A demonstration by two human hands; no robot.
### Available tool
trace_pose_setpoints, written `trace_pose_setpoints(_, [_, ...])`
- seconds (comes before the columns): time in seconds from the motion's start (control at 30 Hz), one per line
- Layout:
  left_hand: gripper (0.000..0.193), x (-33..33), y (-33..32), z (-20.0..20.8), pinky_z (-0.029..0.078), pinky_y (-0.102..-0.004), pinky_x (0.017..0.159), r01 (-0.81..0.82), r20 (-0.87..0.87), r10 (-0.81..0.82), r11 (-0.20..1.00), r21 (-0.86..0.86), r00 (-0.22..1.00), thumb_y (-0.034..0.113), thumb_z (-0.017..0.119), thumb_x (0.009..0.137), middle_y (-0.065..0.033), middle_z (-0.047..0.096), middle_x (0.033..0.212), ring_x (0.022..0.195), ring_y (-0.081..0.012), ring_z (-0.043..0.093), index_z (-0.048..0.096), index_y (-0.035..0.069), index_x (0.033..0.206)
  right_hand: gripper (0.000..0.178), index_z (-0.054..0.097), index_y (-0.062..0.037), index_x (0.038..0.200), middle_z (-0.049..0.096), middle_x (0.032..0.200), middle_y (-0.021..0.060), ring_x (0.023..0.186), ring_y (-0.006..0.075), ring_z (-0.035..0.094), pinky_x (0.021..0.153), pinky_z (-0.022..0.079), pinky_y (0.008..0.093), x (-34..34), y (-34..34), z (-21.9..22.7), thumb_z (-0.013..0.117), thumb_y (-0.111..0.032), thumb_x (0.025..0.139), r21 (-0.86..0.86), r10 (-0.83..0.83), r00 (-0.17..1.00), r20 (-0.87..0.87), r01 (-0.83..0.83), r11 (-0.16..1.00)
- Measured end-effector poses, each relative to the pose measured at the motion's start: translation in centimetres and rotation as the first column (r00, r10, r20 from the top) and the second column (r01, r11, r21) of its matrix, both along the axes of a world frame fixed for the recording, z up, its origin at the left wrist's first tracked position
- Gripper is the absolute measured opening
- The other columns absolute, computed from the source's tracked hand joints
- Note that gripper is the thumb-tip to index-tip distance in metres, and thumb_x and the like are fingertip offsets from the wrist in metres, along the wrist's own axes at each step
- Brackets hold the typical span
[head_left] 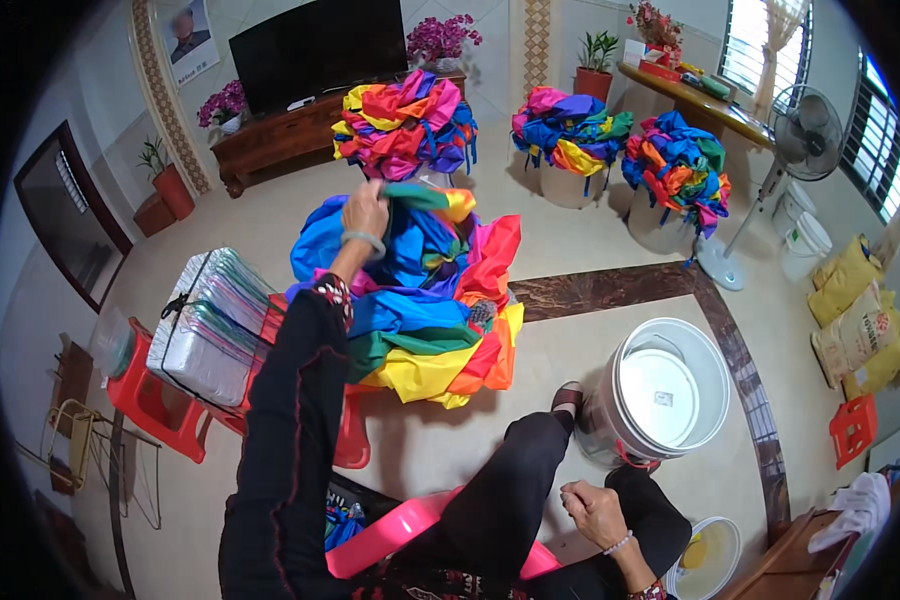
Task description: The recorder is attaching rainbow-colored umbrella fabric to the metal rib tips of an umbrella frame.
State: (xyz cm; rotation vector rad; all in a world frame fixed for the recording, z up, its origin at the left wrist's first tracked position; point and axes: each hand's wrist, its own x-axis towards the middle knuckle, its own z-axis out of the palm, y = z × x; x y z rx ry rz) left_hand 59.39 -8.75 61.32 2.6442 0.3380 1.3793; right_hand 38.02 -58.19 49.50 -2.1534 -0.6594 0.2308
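My left hand (pixel 367 213) reaches forward over a large heap of rainbow-coloured cloth (pixel 410 312). Its fingers are closed on a piece of the cloth (pixel 425 198), whose green, orange and yellow end is lifted above the pile. Blue, red, green, yellow and purple folds spread below the hand, with a small grey netted bundle (pixel 482 315) among them. Whatever supports the heap is mostly covered. Close to my right knee, my right hand (pixel 596 513) is curled closed, and what its fingers hold, if anything, is hidden.
A white bucket (pixel 705 430) stands by my right foot. On the left, a red stool (pixel 170 420) bears a tied white bundle (pixel 205 345) with coloured strings. More cloth heaps (pixel 405 125) top tubs at the back. A standing fan (pixel 720 265) and sacks (pixel 860 330) are at right.
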Motion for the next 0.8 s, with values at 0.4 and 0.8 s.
trace_pose_setpoints(0.4, [0.02,-4.8,-2.1,3.0,0.045,-0.0358,0.067,0.589,-0.419,-0.518,0.807,0.052,0.746,0.004,0.058,0.065,-0.0153,0.057,0.08,0.077,-0.0315,0.056,0.056,0.002,0.085,0.007,0.057,-0.003,0.079,0.057,0.066,0.0149,0.061,0.0313,0.058,0.053,0.046,0.037,1.6,5.0,0.5,0.055,-0.009,0.078,0.137,0.13,0.978,0.163,-0.152,0.979])
trace_pose_setpoints(0.8, [0.027,-14.4,-6.6,-0.3,0.042,-0.0314,0.061,0.619,-0.234,-0.619,0.781,-0.086,0.749,-0.002,0.062,0.062,-0.0088,0.052,0.076,0.072,-0.0246,0.052,0.056,0.001,0.088,0.025,0.054,-0.0025,0.096,0.057,0.073,0.0162,0.068,0.0379,0.056,0.062,0.046,0.0427,16.7,21.6,2.8,0.054,-0.008,0.072,0.238,-0.219,0.742,0.634,0.082,0.968])
